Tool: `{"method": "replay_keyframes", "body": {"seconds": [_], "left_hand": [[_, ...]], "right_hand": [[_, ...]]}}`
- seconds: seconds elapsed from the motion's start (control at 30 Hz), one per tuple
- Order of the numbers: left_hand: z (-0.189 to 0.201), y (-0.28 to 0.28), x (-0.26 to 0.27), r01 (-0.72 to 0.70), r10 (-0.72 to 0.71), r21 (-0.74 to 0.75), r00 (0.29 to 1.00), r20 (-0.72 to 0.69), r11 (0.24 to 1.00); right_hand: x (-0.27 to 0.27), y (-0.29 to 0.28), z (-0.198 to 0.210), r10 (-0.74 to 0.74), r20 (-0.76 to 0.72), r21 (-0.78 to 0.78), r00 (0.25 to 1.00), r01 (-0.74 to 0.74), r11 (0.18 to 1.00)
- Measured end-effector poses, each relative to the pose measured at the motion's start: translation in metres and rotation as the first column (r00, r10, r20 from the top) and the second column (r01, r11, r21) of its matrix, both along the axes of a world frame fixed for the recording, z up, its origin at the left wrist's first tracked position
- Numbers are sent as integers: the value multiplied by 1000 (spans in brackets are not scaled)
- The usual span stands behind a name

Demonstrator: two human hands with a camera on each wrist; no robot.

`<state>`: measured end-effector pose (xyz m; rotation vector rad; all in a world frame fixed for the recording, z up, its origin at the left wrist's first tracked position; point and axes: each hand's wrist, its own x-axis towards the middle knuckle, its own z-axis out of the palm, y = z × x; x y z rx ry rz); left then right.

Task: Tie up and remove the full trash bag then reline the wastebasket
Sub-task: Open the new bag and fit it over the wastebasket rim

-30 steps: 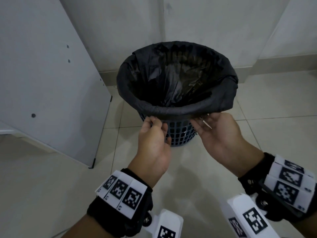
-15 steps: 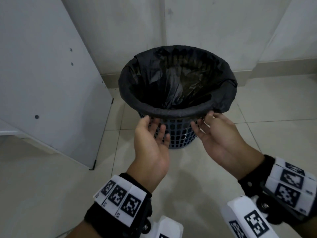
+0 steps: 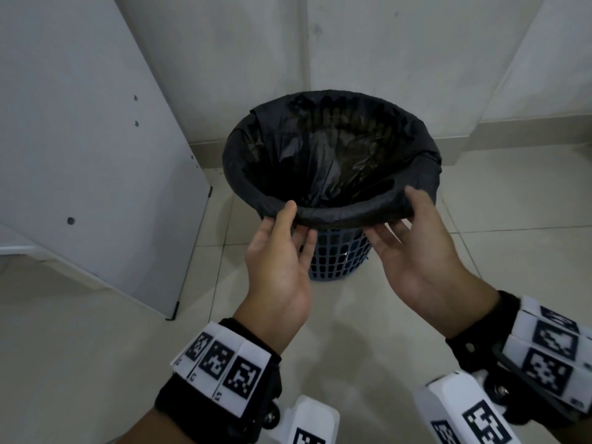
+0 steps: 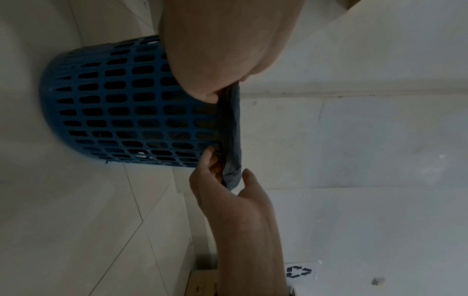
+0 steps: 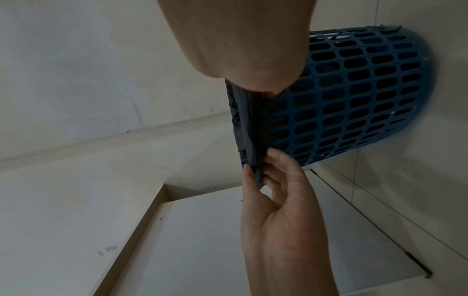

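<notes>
So the blue mesh wastebasket [image 3: 339,257] is standing on the tiled floor [image 3: 480,257] in the corner, just beside a white panel [image 3: 80,155] leaning on the wall. It's upright, long axis straight up and down, mouth open to the ceiling. The black trash bag [image 3: 326,155] lines it, with its edge folded over the rim.

Both hands are on the near side of that rim. The left hand [image 3: 278,261] has its thumb on top of the fold and its fingers [image 3: 304,238] tucked under it, pinching the plastic. The right hand [image 3: 419,251] does the same a bit further round, so both are holding bag edge.

What I'd worry about: that plastic looks thin, so a hard tug could rip it on the rim. The basket also looks light, so it may lift or tip along with the bag if nobody steadies it.
</notes>
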<state>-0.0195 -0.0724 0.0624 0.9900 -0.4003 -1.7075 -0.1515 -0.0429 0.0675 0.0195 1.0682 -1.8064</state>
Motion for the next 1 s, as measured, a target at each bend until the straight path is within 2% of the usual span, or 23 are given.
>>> {"method": "replay_keyframes", "body": {"seconds": [0.17, 0.33, 0.5, 0.73, 0.87, 1.0], "left_hand": [[-1, -8, 6, -11, 9, -21, 997, -80, 1000], [-3, -13, 10, 1, -3, -29, 996, -88, 1000], [-3, -13, 10, 38, -41, -31, 994, -97, 999], [-3, -17, 16, 100, -100, 4, 995, -22, 995], [-3, -26, 26, 79, -82, 66, 995, 48, 995], [3, -46, 36, 55, -59, 88, 997, 43, 995]], "right_hand": [[-6, -5, 0, 60, -22, 37, 998, -59, 998], [-22, -10, 10, 82, 55, 33, 995, -84, 996], [-33, -12, 12, 88, 47, 48, 995, -90, 995], [-39, -16, 13, 135, 28, 63, 990, -137, 989], [-43, -18, 14, 131, 42, 44, 990, -133, 990], [-43, -18, 14, 137, 23, 40, 990, -137, 990]]}}
